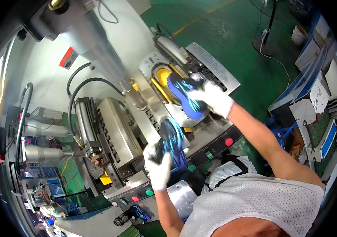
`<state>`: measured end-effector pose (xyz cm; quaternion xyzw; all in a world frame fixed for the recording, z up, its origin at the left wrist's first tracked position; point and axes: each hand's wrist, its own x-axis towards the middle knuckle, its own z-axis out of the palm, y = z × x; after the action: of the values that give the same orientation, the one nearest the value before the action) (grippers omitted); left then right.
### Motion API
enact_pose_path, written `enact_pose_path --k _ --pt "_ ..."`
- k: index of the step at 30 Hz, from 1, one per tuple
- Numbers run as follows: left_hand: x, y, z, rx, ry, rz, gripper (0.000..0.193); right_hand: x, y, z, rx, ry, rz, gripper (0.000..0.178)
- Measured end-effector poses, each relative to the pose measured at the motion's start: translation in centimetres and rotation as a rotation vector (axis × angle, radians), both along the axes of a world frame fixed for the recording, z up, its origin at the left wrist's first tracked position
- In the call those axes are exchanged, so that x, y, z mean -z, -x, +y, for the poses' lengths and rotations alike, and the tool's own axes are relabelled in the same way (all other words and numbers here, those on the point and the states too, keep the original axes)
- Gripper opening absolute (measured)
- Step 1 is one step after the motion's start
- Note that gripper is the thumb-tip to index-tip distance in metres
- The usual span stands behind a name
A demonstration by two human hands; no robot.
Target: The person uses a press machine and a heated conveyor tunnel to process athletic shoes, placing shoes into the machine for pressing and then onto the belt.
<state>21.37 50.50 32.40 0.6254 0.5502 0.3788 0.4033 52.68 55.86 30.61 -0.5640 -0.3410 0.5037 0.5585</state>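
Observation:
A white-gloved hand, my left hand (158, 168), is closed around the heel end of a black and blue shoe (172, 138), whose toe points away from me over the front of a metal press (148, 114). My right hand (216, 100), also gloved in white, grips a second shoe (184, 93) of the same colours. That one is turned on its side, with its blue-violet sole facing left. It hangs beside the yellow pad (162, 74) in the press's right station. The fingers of both hands are partly hidden by the shoes.
Red and green buttons sit on the front panel (210, 152). Another similar shoe (140, 212) lies on a lower ledge at left. A thick metal cylinder (97, 47) and black hoses (89, 81) rise over the left station. A fan stand (263, 45) and blue-edged racks (314, 130) stand right.

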Motion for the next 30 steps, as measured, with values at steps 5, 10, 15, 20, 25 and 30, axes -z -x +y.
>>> enact_pose_path --k 5,10,15,20,25,30 --pt "4.3 7.2 -14.9 -0.199 0.361 0.076 0.064 14.3 1.8 19.6 0.014 -0.035 -1.294 0.057" --pt "10.1 11.2 -26.2 -0.674 0.707 0.378 0.064 14.9 4.8 19.8 -0.040 0.163 -1.266 0.057" --pt "12.3 12.2 -26.9 -0.729 0.564 0.350 0.060 14.1 6.9 19.9 -0.118 0.182 -1.272 0.063" --pt "14.9 12.2 -26.3 -0.710 0.480 0.286 0.057 9.3 8.5 14.6 -0.160 0.207 -1.301 0.074" --pt "16.5 14.6 -29.2 -0.727 0.441 0.254 0.053 6.0 20.4 -8.1 -0.413 -0.475 -0.825 0.083" --pt "18.7 17.0 -32.2 -0.658 0.365 0.203 0.050 17.3 22.2 -17.0 -0.896 -0.494 -1.818 0.076"
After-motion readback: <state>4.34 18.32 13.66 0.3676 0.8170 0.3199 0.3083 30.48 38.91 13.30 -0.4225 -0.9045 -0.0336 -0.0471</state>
